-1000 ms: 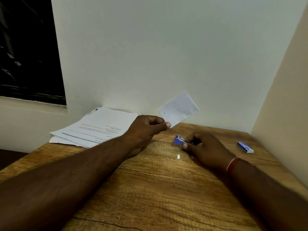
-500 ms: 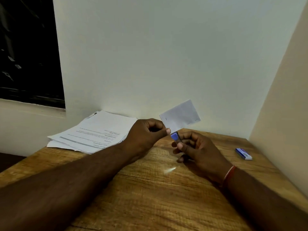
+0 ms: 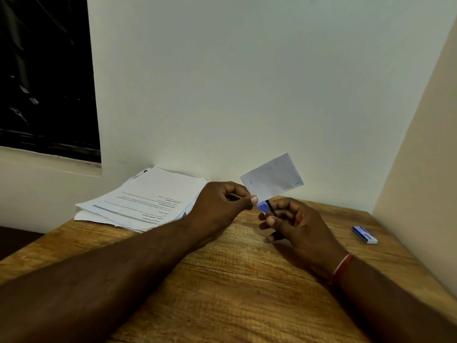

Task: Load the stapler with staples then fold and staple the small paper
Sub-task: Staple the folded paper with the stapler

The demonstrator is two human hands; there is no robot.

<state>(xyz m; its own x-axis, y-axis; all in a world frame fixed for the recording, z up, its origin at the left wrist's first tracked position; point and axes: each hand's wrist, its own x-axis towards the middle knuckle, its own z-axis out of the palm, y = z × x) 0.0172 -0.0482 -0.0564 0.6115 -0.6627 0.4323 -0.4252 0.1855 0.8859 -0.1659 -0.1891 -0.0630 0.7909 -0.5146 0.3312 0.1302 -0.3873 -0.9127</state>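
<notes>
The work looks to be at the stapling step. The left hand (image 3: pixel 222 201) pinches the small paper (image 3: pixel 272 179) by its lower left corner between thumb and forefinger and holds it up above the far side of the bench (image 3: pixel 235 280), its face tilted toward the camera. The right hand (image 3: pixel 296 224) is curled round the blue stapler (image 3: pixel 263 207), whose nose points up just beside the paper's lower edge. Short dark marks near the paper's left and right edges may be staples already driven in, though they are too small to be sure.

Next, I judge, the paper's edge has to slide squarely into the stapler's mouth before the right hand squeezes, with the left hand's fingertips kept out of the bite.

A small blue staple box (image 3: pixel 364 234) lies well apart on the right by the side wall. A stack of printed sheets (image 3: pixel 146 199) sits at the far left. Neither blocks the hands.
</notes>
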